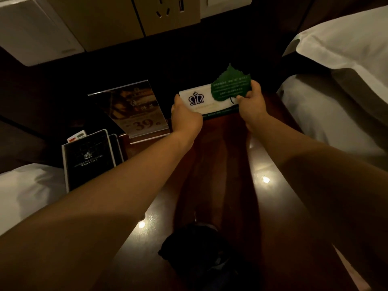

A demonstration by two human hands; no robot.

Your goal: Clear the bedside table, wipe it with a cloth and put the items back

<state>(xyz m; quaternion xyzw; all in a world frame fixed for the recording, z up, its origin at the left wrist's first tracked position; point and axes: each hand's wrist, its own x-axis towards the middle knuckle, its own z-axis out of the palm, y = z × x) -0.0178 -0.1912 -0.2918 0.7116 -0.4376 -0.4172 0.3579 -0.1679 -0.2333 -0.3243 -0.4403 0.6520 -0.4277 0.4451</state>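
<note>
A white card with a dark crown logo (pixel 199 100) stands near the back of the glossy dark wooden bedside table (pixel 222 160). My left hand (pixel 184 118) grips its left end. My right hand (pixel 253 102) holds the card's right end together with a green leaf-shaped card (pixel 230 85) that overlaps it. A dark cloth (pixel 195 248) lies crumpled on the table's near part, between my forearms.
A clear acrylic sign holder (pixel 136 110) with a "39" price sheet stands left of the white card. A black folder (pixel 90 158) leans at the table's left edge. White bedding (pixel 340 66) flanks the right; another white bed (pixel 27 190) lies left. A wall socket panel (pixel 168 11) is behind.
</note>
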